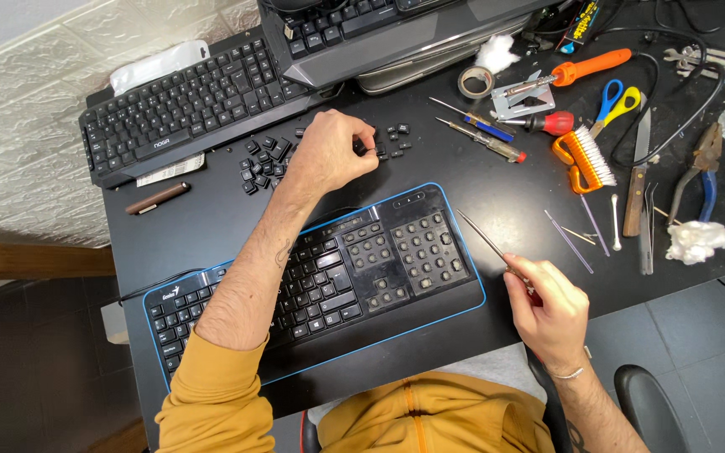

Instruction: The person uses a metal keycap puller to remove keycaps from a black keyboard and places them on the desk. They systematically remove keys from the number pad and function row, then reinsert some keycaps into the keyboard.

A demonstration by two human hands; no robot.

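At far left on the black desk (211, 220) we see a dark keyboard (186, 107) lying at an angle, with a brown pen (158, 199) just below it. Nearer to us lies a blue-edged keyboard (320, 281), many caps missing from its right-hand blocks. Our left arm in a mustard sleeve crosses over it, and our left hand (325, 153) reaches to a scatter of loose keycaps (263, 164) beyond it, fingers curled narrow and pinching at a cap among them; we cannot tell whether one is actually gripped. A third keyboard (379, 33) sits at the top edge. Right of the blue-edged keyboard, our right hand (551, 312) hovers at the near desk edge, fingers closed around long thin tweezers (487, 242) whose tip points up and left toward the bare key sockets. Farther right lie a tape roll (474, 81), screwdrivers (484, 136), an orange brush (587, 159), scissors (616, 102), a knife (636, 180), pliers (698, 172) and cotton wads (696, 241).
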